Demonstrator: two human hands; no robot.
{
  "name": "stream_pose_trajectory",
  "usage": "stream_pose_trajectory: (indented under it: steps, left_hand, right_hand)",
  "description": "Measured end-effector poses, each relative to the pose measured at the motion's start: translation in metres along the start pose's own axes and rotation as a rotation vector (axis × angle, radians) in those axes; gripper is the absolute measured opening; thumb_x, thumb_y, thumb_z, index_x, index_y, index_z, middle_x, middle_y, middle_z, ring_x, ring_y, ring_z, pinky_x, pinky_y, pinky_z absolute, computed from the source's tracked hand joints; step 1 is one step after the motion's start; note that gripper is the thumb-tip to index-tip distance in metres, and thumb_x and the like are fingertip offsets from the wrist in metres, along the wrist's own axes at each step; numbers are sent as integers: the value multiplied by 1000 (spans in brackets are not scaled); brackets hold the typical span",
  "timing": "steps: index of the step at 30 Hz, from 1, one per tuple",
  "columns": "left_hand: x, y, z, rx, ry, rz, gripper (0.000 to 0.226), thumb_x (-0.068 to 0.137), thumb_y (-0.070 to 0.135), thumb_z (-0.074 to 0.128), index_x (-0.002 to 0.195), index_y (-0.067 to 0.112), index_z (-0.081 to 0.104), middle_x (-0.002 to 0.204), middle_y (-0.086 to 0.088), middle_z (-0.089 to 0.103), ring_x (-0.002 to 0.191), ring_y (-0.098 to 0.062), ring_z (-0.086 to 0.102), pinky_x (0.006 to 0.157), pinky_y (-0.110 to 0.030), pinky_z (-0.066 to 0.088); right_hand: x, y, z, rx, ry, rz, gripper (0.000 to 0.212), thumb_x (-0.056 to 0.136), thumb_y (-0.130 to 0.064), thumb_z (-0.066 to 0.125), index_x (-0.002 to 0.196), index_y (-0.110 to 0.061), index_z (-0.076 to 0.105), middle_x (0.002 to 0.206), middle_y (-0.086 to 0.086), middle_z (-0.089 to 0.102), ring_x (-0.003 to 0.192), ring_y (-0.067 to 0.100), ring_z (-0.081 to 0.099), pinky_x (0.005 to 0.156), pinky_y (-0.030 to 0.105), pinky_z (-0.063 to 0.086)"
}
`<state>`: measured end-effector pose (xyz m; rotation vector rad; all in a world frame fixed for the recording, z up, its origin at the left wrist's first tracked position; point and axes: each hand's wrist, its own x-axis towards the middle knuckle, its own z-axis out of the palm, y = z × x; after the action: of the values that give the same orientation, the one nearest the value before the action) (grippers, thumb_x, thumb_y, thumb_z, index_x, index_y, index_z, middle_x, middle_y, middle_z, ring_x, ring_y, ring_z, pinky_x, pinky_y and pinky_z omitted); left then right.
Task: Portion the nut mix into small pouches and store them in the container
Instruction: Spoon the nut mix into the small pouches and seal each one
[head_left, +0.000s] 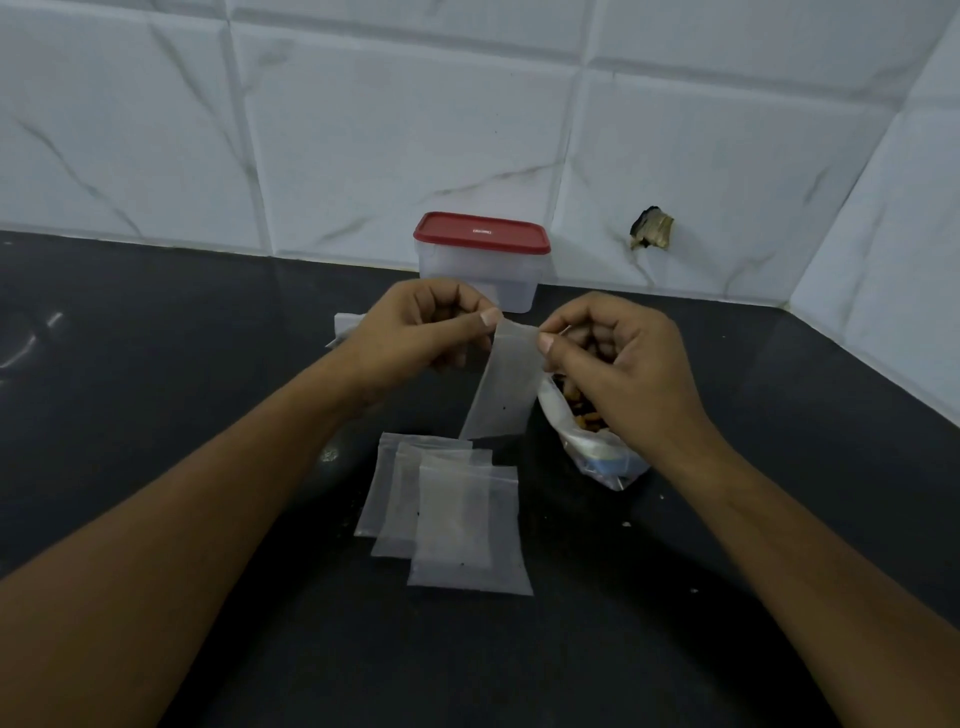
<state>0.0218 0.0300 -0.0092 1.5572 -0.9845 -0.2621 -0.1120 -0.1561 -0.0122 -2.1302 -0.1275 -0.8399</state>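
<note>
**Spreading the mouth of an empty pouch**

The person is holding one empty pouch (503, 389) up off the table (156, 389) and pinching its top edge from both sides. The left hand (421, 327) is nipping the left corner between thumb and forefinger, and the right hand (618, 364) is nipping the right corner the same way. The remaining fingers (592, 338) are curling loosely inward and holding nothing else. The pouch is hanging slack below the pinch. The paired grip suggests the person is working the mouth apart for filling, though whether it is open cannot be told.

The nut mix bag (587, 431) is standing open at 4 o'clock of the hanging pouch, just under the right hand, probably to keep the scooping reach short. At 6 o'clock, more pouches (457, 519) are lying flat, fanned and overlapping, likely so each can be lifted off singly. At 12 o'clock the container (478, 283) is waiting against the tiled wall (363, 130) with its red lid (480, 234) on. No filled portion seems to be inside it yet.

Counted: one container, one lid, one nut bag, and four pouches in clear view, one held and three lying flat. A pale scrap (344, 325) is peeking out at 9 o'clock behind the left hand, too hidden to identify.
</note>
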Motion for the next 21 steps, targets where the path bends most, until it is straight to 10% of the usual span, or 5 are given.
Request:
stream_pose_trajectory:
  steps: [21]
  left_hand:
    - [-5,5,23,-2,-57,82,36,88,33,73,101,0,68,84,-3,72,75,-17,68,71,-27,57]
  right_hand:
    - [2,0,6,279,24,94,17,89,-6,78,104,-1,72,92,10,77,85,21,77,76,27,61]
